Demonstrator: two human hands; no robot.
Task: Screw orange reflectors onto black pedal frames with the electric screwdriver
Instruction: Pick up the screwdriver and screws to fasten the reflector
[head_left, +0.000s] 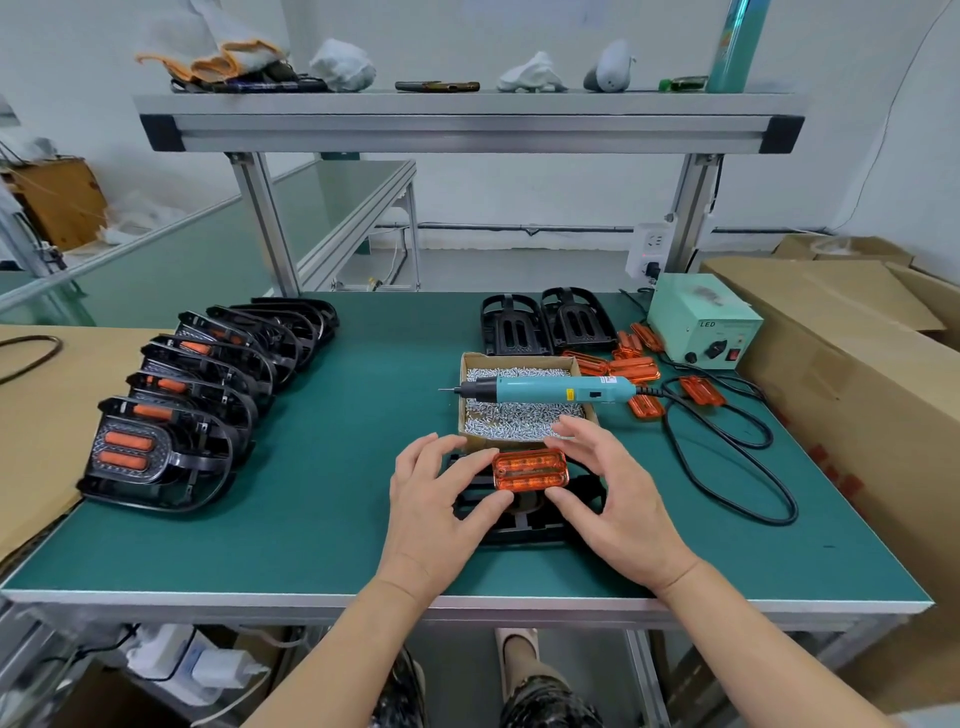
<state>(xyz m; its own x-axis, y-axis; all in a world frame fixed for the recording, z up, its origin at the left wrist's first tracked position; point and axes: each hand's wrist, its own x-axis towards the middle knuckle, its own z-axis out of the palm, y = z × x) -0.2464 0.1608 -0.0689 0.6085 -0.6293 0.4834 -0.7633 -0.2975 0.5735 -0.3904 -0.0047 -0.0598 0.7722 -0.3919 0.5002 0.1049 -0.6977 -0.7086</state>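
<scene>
Pinching the orange reflector (529, 470) at its two short ends, the left hand (436, 499) and the right hand (618, 499) hold it just on the near side of the screw box (514, 358); each hand's thumb sits on the near edge and its forefinger on the far edge, while the other fingers spread loosely. The reflector is a translucent orange rounded rectangle with two long ribbed lobes side by side; its broad face looks up, and its long axis runs left to right, parallel to the box's near wall. It sits over the black pedal frame (524, 525), which lies flat on the green table (337, 467) nearer the person than the box; whether the two touch cannot be told. The electric screwdriver (545, 389) rests across the box, bit pointing left, cable trailing right. Loose reflectors (634, 366) lie right of the box; two bare frames (540, 322) stand behind it; finished pedals (197, 395) are rowed well to its left.
</scene>
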